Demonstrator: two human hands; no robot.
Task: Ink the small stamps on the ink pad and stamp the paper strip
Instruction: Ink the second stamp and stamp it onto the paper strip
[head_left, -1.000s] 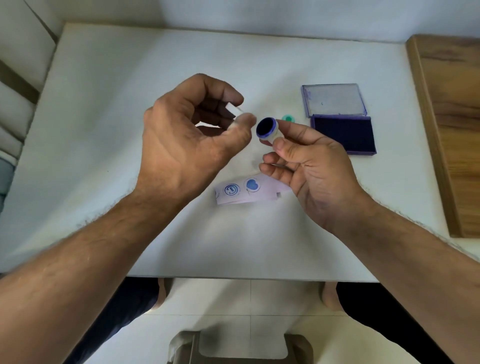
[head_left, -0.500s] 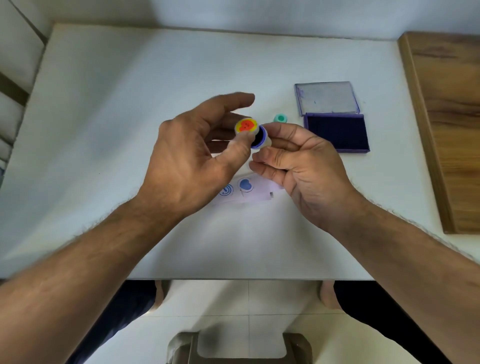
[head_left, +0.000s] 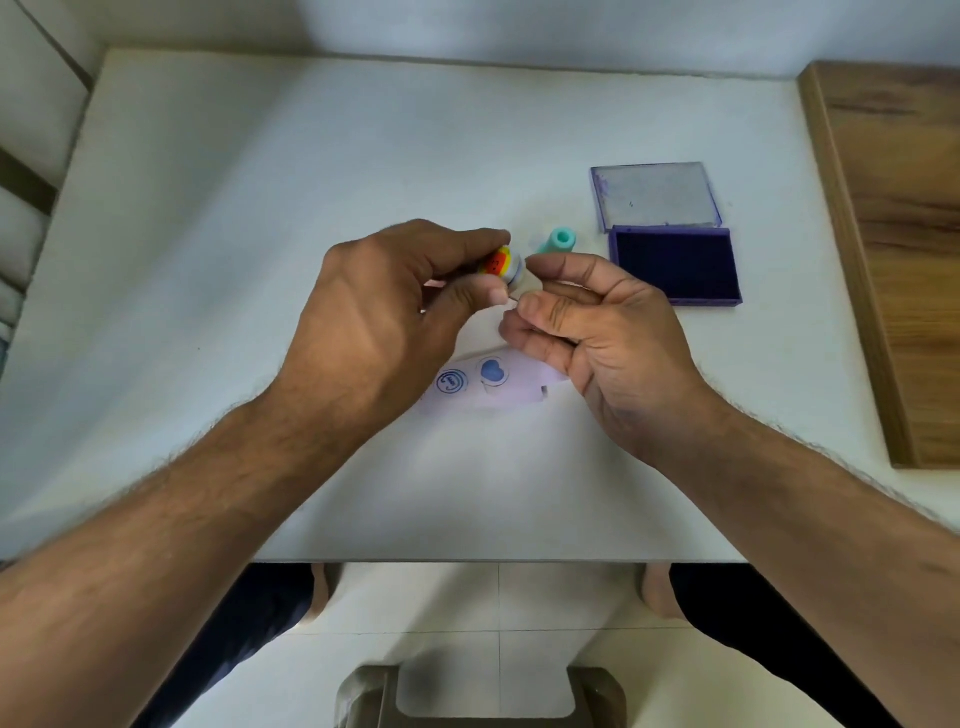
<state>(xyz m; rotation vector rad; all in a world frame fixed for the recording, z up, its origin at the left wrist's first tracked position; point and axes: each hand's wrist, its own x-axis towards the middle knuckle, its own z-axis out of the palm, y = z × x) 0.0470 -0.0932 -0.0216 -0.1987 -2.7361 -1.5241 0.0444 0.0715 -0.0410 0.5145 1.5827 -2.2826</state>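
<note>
White table carried the open ink pad far right. Left hand pinched a small stamp above the paper strip; right hand was curled, seemingly empty. It looked light and hard, best gripped by its sides.

A white table fills most of the view, its near edge running straight across the lower part. Against its right edge lies a wooden board with brown grain, reaching from the far right corner toward the near edge. Beyond the far edge rises a pale wall. Past the left edge are light cushioned surfaces. Below the near edge shows a pale tiled floor and the top of a grey-brown seat frame.
</note>
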